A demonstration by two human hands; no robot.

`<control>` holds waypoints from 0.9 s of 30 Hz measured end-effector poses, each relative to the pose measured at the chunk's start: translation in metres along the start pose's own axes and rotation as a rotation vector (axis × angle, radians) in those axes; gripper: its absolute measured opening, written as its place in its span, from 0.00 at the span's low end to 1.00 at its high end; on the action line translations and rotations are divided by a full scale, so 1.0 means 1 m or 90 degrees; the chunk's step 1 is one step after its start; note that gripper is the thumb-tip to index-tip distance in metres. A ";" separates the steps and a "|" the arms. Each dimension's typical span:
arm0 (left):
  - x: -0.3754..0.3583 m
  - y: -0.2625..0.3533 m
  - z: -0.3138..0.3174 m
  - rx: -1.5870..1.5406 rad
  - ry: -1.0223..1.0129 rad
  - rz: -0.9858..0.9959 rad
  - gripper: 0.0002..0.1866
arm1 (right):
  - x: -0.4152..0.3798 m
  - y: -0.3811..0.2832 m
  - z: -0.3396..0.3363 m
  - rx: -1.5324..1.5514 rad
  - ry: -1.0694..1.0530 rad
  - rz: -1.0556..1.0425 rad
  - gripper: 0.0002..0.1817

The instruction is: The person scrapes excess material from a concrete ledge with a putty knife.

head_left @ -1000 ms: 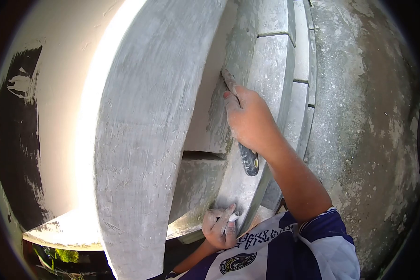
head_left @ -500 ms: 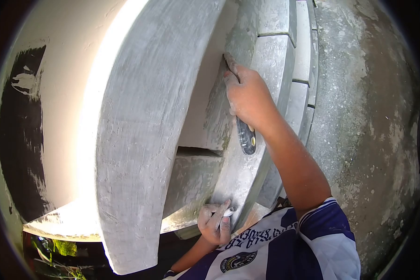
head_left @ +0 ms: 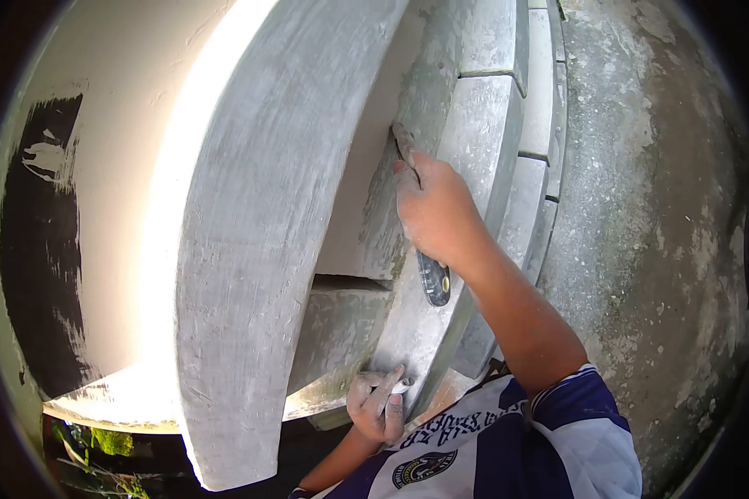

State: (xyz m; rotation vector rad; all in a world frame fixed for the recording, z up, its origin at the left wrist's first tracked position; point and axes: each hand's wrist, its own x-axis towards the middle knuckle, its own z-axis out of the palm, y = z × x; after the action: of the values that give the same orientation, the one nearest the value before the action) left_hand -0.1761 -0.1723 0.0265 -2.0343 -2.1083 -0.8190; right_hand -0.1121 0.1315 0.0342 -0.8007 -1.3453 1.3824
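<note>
My right hand point(head_left: 438, 204) is closed around a putty knife point(head_left: 434, 281) with a black handle. The handle's end sticks out below my palm, and the blade end touches or nearly touches the grey, patchy face point(head_left: 383, 195) between the ledges; my fingers partly hide it. Lower down, my left hand point(head_left: 376, 405) is closed with a small whitish piece point(head_left: 402, 386) between its fingers, beside the lower end of the pale grey ledge point(head_left: 420, 324). What that piece is cannot be made out. Pale dust or paste coats the fingers of both hands.
A broad, curved grey slab point(head_left: 258, 241) stands left of my hands. Beyond it is a cream wall point(head_left: 125, 208) with a black painted patch point(head_left: 37, 274). Stepped grey blocks point(head_left: 537, 91) run along the right, above a stained concrete floor point(head_left: 641, 233). Greenery point(head_left: 111, 442) shows at bottom left.
My right hand and the putty knife have moved a little down the grey face, toward my body. The left hand keeps its grip on the whitish piece. The whole view has shifted slightly.
</note>
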 end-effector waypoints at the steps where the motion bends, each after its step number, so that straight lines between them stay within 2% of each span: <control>1: 0.001 0.000 0.001 -0.004 0.000 0.002 0.19 | -0.001 0.001 0.001 -0.002 -0.005 -0.010 0.20; 2: 0.002 -0.001 0.002 -0.005 0.004 0.003 0.19 | -0.002 0.002 0.002 -0.004 -0.009 -0.021 0.19; 4: 0.001 -0.001 0.001 -0.006 0.004 0.003 0.19 | 0.001 -0.038 -0.027 0.099 -0.126 0.178 0.19; 7: 0.001 0.001 0.003 -0.011 0.017 -0.006 0.19 | -0.001 -0.026 -0.017 0.062 -0.096 0.159 0.18; 11: 0.004 -0.001 0.002 -0.007 0.015 0.010 0.20 | -0.016 -0.004 0.006 -0.043 0.018 -0.017 0.18; 17: 0.000 -0.003 0.001 0.003 0.011 0.007 0.20 | 0.013 -0.034 -0.016 0.149 -0.053 0.194 0.17; 20: 0.002 -0.001 0.002 -0.004 0.011 0.005 0.20 | -0.008 0.001 0.008 -0.022 0.021 -0.015 0.17; 23: 0.001 -0.001 0.001 0.000 0.010 0.014 0.20 | 0.002 -0.028 -0.015 0.064 -0.055 0.112 0.17; 27: 0.000 -0.002 0.001 0.003 0.011 0.015 0.20 | 0.030 -0.032 -0.022 0.163 -0.029 0.184 0.17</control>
State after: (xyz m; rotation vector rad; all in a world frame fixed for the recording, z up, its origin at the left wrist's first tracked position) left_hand -0.1776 -0.1716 0.0246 -2.0379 -2.0708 -0.8238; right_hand -0.0934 0.1620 0.0674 -0.8139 -1.0863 1.7682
